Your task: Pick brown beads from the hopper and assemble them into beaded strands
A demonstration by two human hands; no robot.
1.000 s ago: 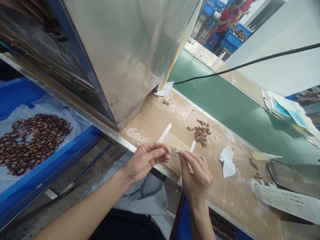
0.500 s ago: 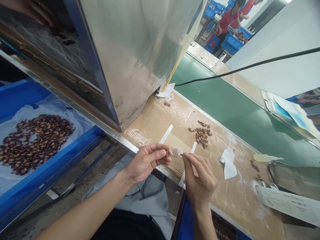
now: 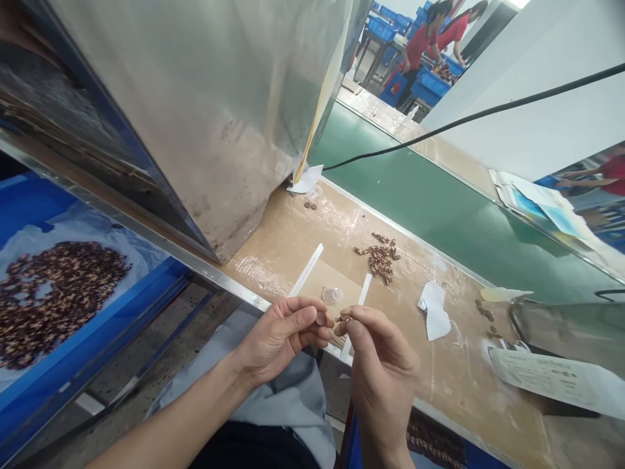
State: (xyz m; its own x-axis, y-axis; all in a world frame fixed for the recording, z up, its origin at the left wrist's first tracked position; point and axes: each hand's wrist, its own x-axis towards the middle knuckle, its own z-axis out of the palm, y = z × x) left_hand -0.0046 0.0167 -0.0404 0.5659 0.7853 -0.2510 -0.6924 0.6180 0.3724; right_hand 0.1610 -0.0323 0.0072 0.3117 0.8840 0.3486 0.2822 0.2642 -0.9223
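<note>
Left hand pinches a round disc — right hand grips knobbly, speckled piece.

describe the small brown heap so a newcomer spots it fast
Find the long green surface, then the brown worktop beside it. Beyond the right hand, the small heap lies directly on the worktop, unlike the larger heap in the left blue bin.
</note>
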